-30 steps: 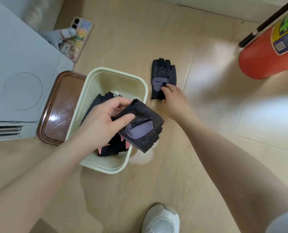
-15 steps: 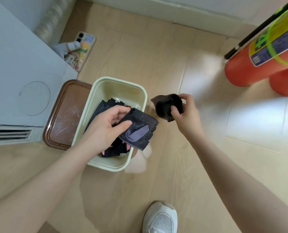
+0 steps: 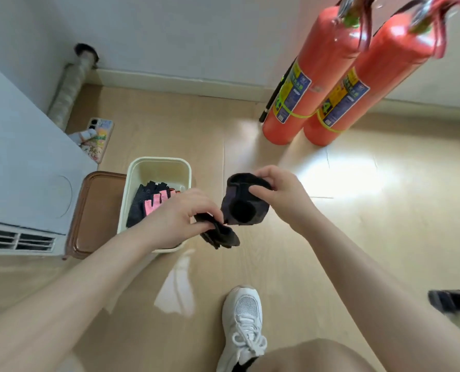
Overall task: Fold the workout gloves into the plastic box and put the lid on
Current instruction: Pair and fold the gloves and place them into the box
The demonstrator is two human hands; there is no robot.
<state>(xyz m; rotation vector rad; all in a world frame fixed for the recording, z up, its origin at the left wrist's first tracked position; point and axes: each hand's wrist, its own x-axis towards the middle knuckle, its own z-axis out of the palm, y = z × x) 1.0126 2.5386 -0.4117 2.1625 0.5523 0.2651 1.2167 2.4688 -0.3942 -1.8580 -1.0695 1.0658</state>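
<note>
1. Two dark fabric gloves were in hand, above the floor just right of the box. The left hand (image 3: 178, 218) was pinched shut on a crumpled black glove (image 3: 219, 233); the right hand (image 3: 280, 196) was clamped on a second glove (image 3: 243, 204), matte, with a round dark patch.
2. The pale green plastic box (image 3: 157, 167), rectangular with rounded corners, stood open; gloves in black mesh with pink panels (image 3: 151, 201) lay inside, count unclear.
3. One brown translucent lid (image 3: 94, 210) lay flat, touching the box at its 9 o'clock.
4. Two red fire extinguishers (image 3: 312, 76) stood at 1 o'clock from the box, well apart.
5. One white shoe (image 3: 242, 320) rested at 5 o'clock; bare wood-grain floor (image 3: 357, 210) lay open at 3 o'clock.
</note>
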